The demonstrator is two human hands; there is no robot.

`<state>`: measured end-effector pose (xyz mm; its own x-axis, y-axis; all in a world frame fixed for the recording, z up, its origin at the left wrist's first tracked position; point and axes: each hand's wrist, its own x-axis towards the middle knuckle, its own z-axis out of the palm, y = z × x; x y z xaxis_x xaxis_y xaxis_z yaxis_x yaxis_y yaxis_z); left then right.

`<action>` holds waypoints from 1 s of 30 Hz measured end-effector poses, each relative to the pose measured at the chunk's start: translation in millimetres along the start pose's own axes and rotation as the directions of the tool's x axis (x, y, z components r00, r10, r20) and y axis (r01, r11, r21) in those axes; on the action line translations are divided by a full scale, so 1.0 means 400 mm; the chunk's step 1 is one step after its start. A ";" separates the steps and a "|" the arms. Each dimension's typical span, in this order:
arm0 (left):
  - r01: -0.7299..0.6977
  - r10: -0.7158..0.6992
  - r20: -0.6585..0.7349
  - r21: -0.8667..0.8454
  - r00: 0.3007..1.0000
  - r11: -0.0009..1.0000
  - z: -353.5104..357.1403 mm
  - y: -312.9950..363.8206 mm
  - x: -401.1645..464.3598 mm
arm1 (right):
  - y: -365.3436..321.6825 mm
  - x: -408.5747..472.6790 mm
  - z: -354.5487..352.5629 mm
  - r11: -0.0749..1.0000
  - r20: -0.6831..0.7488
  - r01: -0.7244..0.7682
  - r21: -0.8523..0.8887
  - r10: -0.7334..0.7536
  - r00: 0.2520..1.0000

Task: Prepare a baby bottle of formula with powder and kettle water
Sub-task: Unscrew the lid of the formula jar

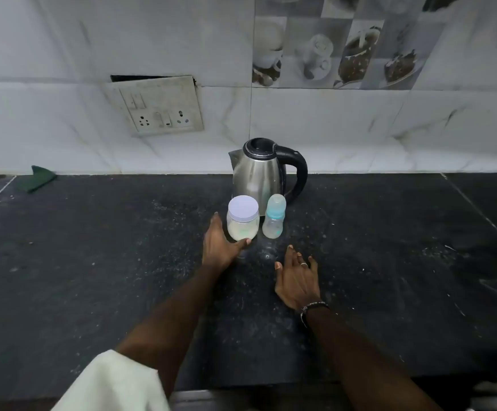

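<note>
A steel kettle [257,173] with a black lid and handle stands at the back of the dark counter [93,262]. In front of it sit a small clear jar [242,222] of pale powder with a white lid, and to its right a capped baby bottle [274,220] with a blue collar. My left hand [219,246] reaches the jar's left side with straight fingers, its thumb at the jar's base. My right hand [297,277] hovers flat over the counter, below and right of the bottle, fingers spread, holding nothing.
A tiled wall with a tilted socket panel [158,106] rises behind the counter. A green cloth [41,178] lies at the back left by the wall. Pale powder specks dust the counter. The counter's front edge runs along the bottom.
</note>
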<state>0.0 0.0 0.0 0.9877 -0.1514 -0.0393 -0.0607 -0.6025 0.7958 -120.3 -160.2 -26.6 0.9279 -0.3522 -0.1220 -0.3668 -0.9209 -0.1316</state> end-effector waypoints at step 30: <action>-0.140 0.125 -0.082 -0.215 0.989 0.967 -0.013 -0.079 -0.168 | 0.005 0.036 0.002 1.000 -0.034 0.007 0.012 -0.007 0.999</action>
<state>-63.7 33.3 -19.2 0.9808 -0.1609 0.1100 -0.1659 -0.3928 0.9045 -107.8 -167.1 -29.5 0.9322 -0.3511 -0.0876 -0.3607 -0.9214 -0.1444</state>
